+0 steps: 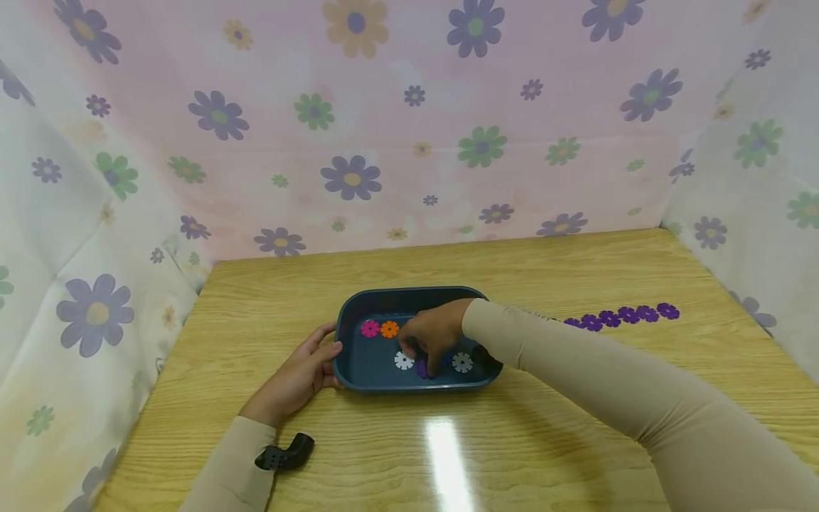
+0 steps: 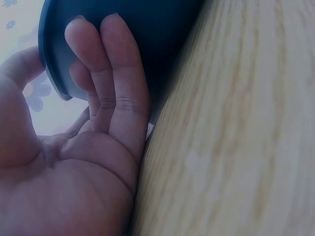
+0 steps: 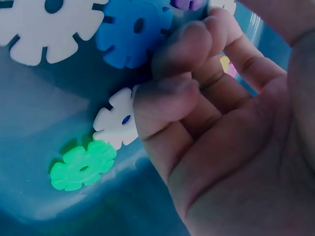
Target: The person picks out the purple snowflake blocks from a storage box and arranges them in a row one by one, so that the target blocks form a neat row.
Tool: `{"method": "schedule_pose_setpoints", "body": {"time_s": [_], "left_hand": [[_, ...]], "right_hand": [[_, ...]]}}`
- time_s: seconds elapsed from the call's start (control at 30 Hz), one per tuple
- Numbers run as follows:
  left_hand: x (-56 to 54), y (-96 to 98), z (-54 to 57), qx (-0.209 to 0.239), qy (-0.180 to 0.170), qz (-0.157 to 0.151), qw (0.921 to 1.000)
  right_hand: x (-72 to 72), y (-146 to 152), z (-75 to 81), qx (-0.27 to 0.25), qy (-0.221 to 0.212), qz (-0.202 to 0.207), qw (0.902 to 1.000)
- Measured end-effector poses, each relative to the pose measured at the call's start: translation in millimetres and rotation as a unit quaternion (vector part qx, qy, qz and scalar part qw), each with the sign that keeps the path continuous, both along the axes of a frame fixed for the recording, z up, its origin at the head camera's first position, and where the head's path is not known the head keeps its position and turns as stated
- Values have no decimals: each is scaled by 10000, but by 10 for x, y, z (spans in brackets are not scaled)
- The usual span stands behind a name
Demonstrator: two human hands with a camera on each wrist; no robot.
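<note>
My left hand (image 1: 297, 377) grips the left end of a dark blue plastic tub (image 1: 384, 389), its thumb at the rim and its fingers against the outer wall. Inside the tub, my right hand (image 1: 438, 331) reaches down with bent fingers. Its thumb touches a purple notched snowflake disc (image 1: 421, 368); no pinch shows. A white disc (image 1: 404, 360) lies close to its index finger. Pink (image 1: 370, 328) and orange discs (image 1: 389, 329) lie left of the hand, another white disc (image 1: 463, 363) to its right. The right wrist view also shows a blue disc (image 3: 133, 34) and a green disc (image 3: 82, 167).
A slanting row of several purple discs (image 1: 609, 318) lies on the wooden table (image 1: 307, 284) to the right of the tub, partly hidden by the right sleeve. Flower-patterned cloth (image 1: 384, 142) walls the back and sides. A black strap mount (image 1: 286, 453) sits at the left wrist.
</note>
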State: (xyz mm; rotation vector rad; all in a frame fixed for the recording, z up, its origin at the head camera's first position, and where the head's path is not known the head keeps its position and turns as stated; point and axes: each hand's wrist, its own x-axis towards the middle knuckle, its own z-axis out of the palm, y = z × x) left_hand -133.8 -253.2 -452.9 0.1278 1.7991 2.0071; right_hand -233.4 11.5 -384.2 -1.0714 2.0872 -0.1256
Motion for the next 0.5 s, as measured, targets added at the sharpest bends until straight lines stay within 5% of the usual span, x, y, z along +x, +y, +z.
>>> {"method": "schedule_pose_setpoints", "body": {"time_s": [0.5], "left_hand": [[1,-15,-12,78,49,-61,9999]], "right_hand": [[-5,-6,-19,-75,311,-55,9995]]}}
